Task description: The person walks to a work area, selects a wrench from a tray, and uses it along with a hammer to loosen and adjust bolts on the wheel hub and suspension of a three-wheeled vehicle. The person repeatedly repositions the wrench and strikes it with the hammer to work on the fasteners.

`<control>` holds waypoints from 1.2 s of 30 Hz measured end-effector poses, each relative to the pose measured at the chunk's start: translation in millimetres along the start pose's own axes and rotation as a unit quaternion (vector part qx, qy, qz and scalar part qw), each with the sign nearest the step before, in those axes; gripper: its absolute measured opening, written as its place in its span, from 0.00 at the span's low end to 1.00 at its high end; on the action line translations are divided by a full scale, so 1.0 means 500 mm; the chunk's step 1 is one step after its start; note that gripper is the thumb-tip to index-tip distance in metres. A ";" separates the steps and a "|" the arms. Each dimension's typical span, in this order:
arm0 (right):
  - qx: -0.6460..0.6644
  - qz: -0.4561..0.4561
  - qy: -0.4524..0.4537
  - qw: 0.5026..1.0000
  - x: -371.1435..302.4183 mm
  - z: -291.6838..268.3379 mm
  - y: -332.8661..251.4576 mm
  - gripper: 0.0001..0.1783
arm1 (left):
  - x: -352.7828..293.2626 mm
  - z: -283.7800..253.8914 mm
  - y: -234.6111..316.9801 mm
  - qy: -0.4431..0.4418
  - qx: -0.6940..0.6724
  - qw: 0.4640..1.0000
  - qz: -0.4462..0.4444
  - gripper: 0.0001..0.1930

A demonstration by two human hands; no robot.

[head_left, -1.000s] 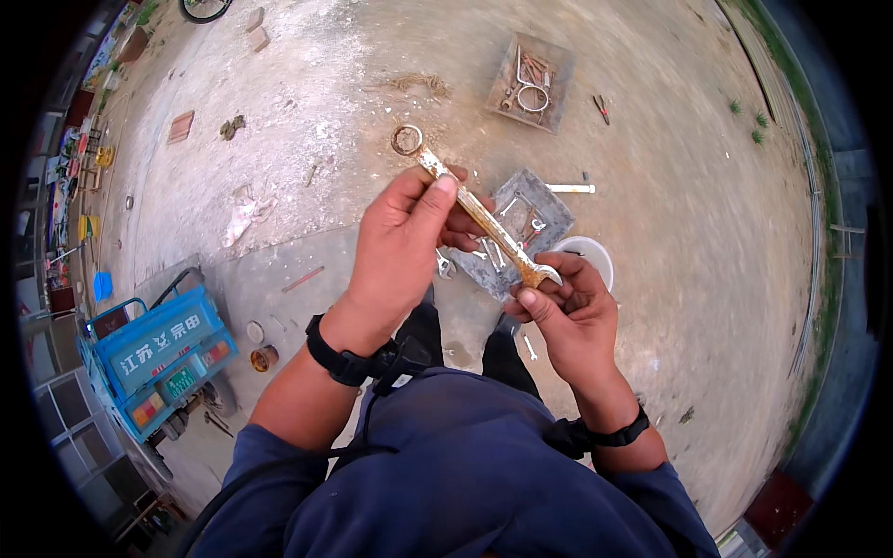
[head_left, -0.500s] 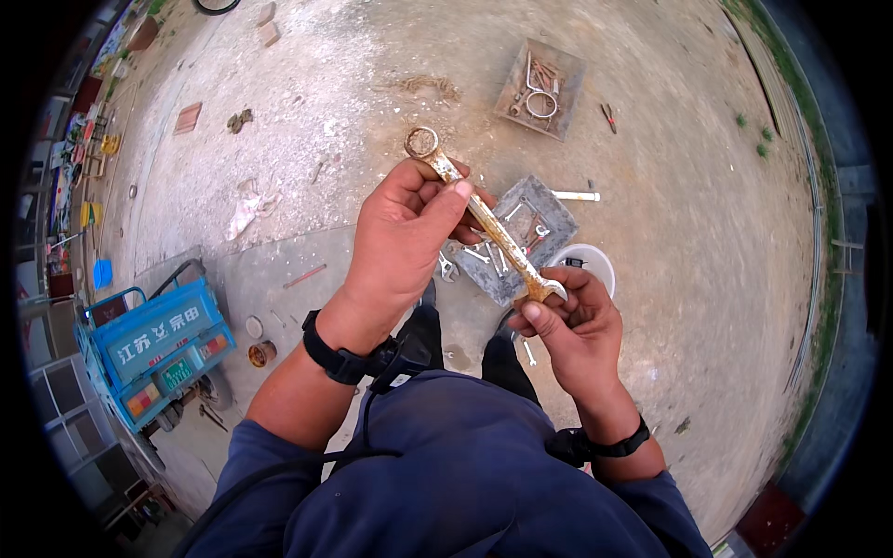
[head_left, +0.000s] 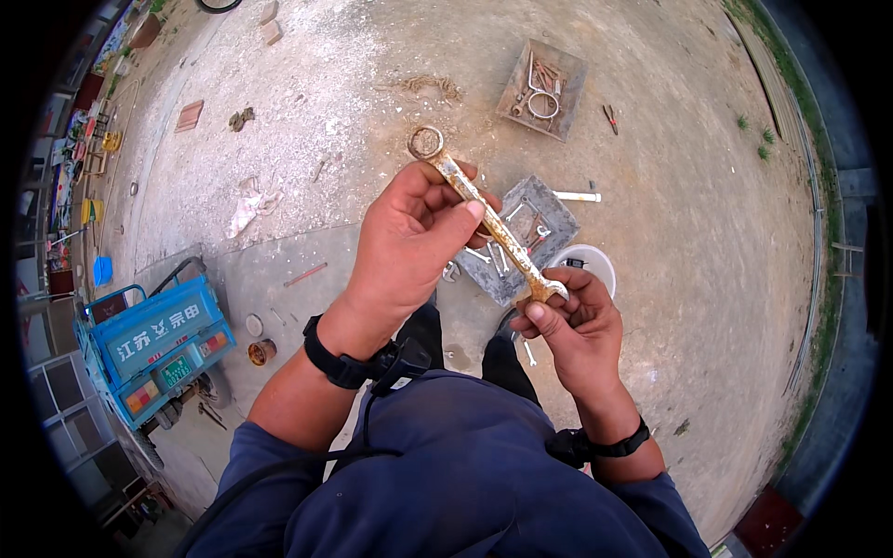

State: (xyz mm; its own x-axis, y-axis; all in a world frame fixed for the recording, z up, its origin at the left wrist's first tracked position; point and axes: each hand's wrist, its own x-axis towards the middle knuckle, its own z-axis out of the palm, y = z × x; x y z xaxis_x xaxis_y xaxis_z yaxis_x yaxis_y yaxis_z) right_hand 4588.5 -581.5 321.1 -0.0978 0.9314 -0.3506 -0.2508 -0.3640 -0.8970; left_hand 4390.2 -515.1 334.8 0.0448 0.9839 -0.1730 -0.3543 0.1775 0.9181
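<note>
A rusty combination wrench point(head_left: 499, 231) is held up slantwise before me, its ring end at the upper left and its open-jaw end at the lower right. My left hand point(head_left: 420, 226) is closed round the shank, thumb on top, below the ring. The fingers of my right hand point(head_left: 579, 321) pinch the open-jaw end. Under the wrench, on the ground, a grey tray point(head_left: 565, 221) with several spanners is partly hidden by it and by my hands. Against the tray's right side stands a white bucket point(head_left: 603, 265), with something dark inside.
Farther off lies a rusty tray point(head_left: 574, 88) of tools, with pliers point(head_left: 610, 119) to its right. A white-coated bar point(head_left: 578, 196) is beside the grey tray. At left stand a blue cargo vehicle point(head_left: 158, 339) and a rusty can point(head_left: 261, 352). Small spanners lie near my feet.
My left hand has slid a little down the shank, away from the ring end and toward the right. The right hand keeps its pinch on the jaw end.
</note>
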 end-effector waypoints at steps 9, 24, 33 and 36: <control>0.006 0.016 -0.007 1.000 -0.008 0.006 -0.002 0.21 | -0.001 0.002 0.007 0.049 0.024 0.998 -0.021 0.11; 0.005 0.027 -0.017 0.999 -0.013 0.017 -0.014 0.21 | -0.001 -0.015 -0.003 0.042 0.007 0.999 -0.002 0.11; -0.014 -0.001 -0.020 1.000 -0.008 0.008 0.003 0.20 | -0.007 -0.017 -0.001 0.014 0.001 1.000 0.002 0.12; -0.017 -0.012 -0.018 1.000 -0.007 0.007 0.003 0.20 | -0.006 -0.017 0.001 0.008 -0.006 1.000 0.003 0.12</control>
State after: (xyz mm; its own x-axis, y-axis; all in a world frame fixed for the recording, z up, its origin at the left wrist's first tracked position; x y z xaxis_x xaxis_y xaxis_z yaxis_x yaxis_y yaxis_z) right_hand 4585.0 -585.4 321.9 -0.1280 0.9387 -0.3202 -0.2207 -0.3417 -0.9135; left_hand 4382.0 -517.9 333.0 0.0281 0.9844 -0.1736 -0.3649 0.1718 0.9151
